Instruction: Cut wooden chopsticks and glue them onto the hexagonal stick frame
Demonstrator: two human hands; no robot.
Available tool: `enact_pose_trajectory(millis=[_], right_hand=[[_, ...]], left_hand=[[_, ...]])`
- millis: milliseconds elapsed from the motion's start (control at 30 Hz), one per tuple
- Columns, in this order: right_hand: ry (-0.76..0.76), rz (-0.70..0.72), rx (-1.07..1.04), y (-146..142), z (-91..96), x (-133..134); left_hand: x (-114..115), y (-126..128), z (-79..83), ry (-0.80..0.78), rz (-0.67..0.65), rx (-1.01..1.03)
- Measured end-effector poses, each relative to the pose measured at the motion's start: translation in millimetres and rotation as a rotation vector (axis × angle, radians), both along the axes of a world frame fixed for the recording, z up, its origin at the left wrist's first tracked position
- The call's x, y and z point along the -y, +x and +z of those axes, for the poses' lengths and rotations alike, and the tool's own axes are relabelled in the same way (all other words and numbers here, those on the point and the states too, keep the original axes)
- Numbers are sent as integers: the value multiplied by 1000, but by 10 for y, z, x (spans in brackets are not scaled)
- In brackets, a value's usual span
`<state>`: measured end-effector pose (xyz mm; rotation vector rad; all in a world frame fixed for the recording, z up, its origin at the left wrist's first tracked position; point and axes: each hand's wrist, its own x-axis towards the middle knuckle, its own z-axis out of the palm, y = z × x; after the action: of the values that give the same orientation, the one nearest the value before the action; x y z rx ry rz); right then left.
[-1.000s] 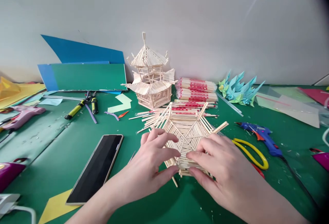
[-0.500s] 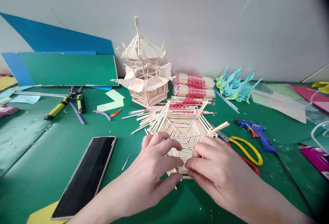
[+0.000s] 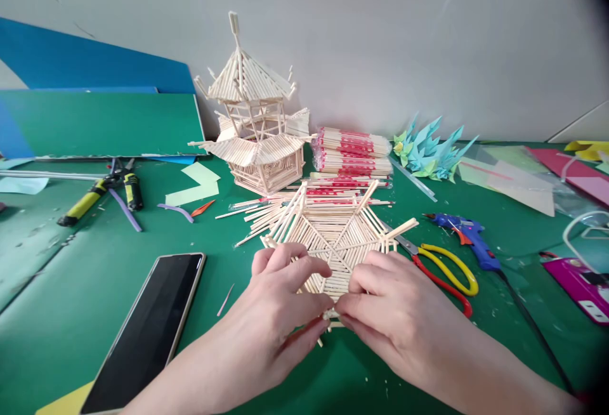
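A hexagonal piece made of thin wooden sticks, patterned like a web with stick ends jutting from its corners, lies in front of me. My left hand is at its near edge, thumb and forefinger pinched on the sticks there. Close beside those fingertips, my right hand pinches the same edge, fingers curled. My fingers cover the exact spot being gripped. Behind the piece stands a stick pagoda with two roof tiers and upturned corners.
Packs of sticks and loose sticks lie behind the piece. Scissors and a blue glue gun with a cord are at right, beyond them blue folded paper. Left are a phone and pliers.
The whole view has shifted slightly, so most things sit further left. Both hands stay pinched at the piece's near edge, their fingertips a little closer together.
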<state>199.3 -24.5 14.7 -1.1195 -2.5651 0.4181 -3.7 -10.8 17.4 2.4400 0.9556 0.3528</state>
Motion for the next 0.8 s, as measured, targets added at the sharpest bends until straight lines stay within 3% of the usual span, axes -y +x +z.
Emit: enact_pose_trajectory(millis=[333, 533, 700, 800], right_hand=[[-15, -88, 8, -4, 60, 70], [91, -223, -131, 334, 143, 260], [-40, -454, -227, 734, -79, 469], [-159, -550, -278, 820, -272, 541]], left_hand=[[29, -3, -39, 150, 26, -66], [40, 109, -64, 216, 34, -79], [25, 232, -79, 285, 40, -59], [5, 247, -88, 303, 17, -93]])
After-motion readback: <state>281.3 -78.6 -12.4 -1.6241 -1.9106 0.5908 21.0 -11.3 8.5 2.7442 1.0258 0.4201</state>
